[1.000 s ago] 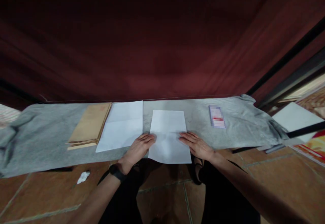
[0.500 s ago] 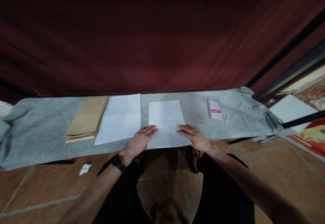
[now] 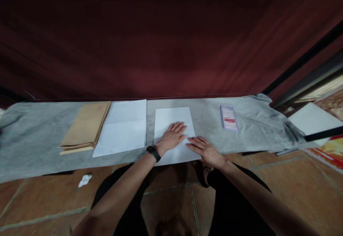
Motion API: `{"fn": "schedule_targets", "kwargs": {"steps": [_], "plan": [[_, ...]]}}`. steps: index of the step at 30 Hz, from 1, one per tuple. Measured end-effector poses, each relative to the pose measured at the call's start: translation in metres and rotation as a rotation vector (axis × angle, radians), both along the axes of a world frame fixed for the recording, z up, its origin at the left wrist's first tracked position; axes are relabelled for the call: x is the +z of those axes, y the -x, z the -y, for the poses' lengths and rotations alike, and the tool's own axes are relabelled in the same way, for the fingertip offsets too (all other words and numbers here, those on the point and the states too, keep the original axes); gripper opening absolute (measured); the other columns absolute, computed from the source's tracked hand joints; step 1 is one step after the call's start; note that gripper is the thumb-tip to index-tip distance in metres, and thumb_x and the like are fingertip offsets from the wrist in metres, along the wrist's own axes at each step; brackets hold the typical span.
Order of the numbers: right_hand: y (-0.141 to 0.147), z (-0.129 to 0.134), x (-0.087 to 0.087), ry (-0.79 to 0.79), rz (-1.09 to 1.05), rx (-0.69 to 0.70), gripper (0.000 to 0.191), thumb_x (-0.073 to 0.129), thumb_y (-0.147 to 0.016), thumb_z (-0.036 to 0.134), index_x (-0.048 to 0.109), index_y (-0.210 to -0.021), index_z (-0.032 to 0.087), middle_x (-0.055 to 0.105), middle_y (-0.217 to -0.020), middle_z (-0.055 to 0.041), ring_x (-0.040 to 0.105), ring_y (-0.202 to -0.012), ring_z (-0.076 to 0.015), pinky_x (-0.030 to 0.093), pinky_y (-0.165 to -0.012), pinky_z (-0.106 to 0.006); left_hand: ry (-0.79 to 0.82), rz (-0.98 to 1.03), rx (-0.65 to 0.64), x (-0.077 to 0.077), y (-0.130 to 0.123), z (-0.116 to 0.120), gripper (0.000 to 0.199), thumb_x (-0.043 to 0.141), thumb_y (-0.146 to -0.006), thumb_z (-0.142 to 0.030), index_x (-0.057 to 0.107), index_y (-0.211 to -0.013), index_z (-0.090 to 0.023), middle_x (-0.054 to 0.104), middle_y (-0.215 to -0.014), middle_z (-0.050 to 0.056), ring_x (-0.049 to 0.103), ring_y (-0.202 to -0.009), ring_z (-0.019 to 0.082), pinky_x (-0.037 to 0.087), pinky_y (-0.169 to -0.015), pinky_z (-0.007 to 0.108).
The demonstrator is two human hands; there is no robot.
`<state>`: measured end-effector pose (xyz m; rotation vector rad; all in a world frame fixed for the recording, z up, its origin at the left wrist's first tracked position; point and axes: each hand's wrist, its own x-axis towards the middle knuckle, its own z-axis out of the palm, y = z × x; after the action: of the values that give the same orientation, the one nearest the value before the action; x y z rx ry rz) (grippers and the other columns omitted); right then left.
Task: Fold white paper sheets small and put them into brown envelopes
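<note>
A dark red cloth (image 3: 171, 50) fills the back, almost black at the top, with soft folds toward the right. Before it stands a long, narrow table under a grey cover (image 3: 209, 118), wrinkled at the right end. 1 black bar (image 3: 302, 60) slants at right. Brown tiles (image 3: 281, 175) with pale grout (image 3: 45, 219) floor the room. The light is dim.

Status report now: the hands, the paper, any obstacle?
Left hand palm-down on white sheet; right hand at its right edge. Sheet on grey cloth. No obstacle upon it.

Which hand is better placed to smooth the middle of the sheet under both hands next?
Probably the left hand: it lies over the white paper sheet's middle, while the right hand sits at its right edge.
</note>
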<state>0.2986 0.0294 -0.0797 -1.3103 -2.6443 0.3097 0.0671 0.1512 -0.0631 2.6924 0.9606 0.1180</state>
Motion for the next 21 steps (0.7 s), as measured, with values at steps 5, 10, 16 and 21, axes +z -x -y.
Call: {"fn": "schedule_targets", "kwargs": {"steps": [5, 10, 16, 21], "plan": [[-0.001, 0.0, 0.004, 0.023, -0.006, 0.013, 0.087, 0.06, -0.076, 0.001, 0.037, -0.157, 0.022, 0.034, -0.164, -0.01, 0.031, -0.151, -0.0248, 0.025, -0.126, -0.048, -0.107, -0.021, 0.148, -0.017, 0.04, -0.027, 0.059, 0.034, -0.105, -0.044, 0.035, -0.157, -0.017, 0.032, -0.164, 0.011, 0.027, -0.153, 0.024, 0.022, -0.127, 0.045], [-0.003, -0.002, 0.006, 0.057, -0.087, -0.012, 0.085, 0.062, -0.077, 0.001, 0.04, -0.155, 0.026, 0.037, -0.163, -0.0087, 0.034, -0.15, -0.0237, 0.026, -0.125, -0.049, -0.054, 0.007, 0.25, -0.007, 0.088, -0.026, 0.056, 0.037, -0.102, -0.034, 0.041, -0.153, -0.01, 0.037, -0.161, 0.016, 0.033, -0.151, 0.027, 0.027, -0.125, 0.049], [-0.009, -0.005, 0.006, 0.107, -0.242, -0.044, 0.085, 0.055, -0.073, -0.005, 0.049, -0.15, 0.03, 0.044, -0.159, -0.0063, 0.04, -0.147, -0.0211, 0.027, -0.125, -0.049, 0.199, 0.164, 0.028, 0.011, 0.14, 0.033, 0.072, 0.037, -0.085, 0.001, 0.047, -0.15, -0.028, 0.035, -0.164, -0.001, 0.031, -0.152, 0.016, 0.03, -0.125, 0.04], [-0.008, -0.006, 0.005, 0.111, -0.355, -0.07, 0.073, 0.051, -0.078, -0.004, 0.058, -0.142, 0.031, 0.056, -0.149, -0.0043, 0.05, -0.14, -0.0197, 0.032, -0.122, -0.05, 0.215, 0.19, 0.036, 0.014, 0.153, 0.057, 0.071, 0.051, -0.083, -0.003, 0.05, -0.148, -0.031, 0.041, -0.161, 0.001, 0.032, -0.152, 0.021, 0.033, -0.124, 0.045]]}}
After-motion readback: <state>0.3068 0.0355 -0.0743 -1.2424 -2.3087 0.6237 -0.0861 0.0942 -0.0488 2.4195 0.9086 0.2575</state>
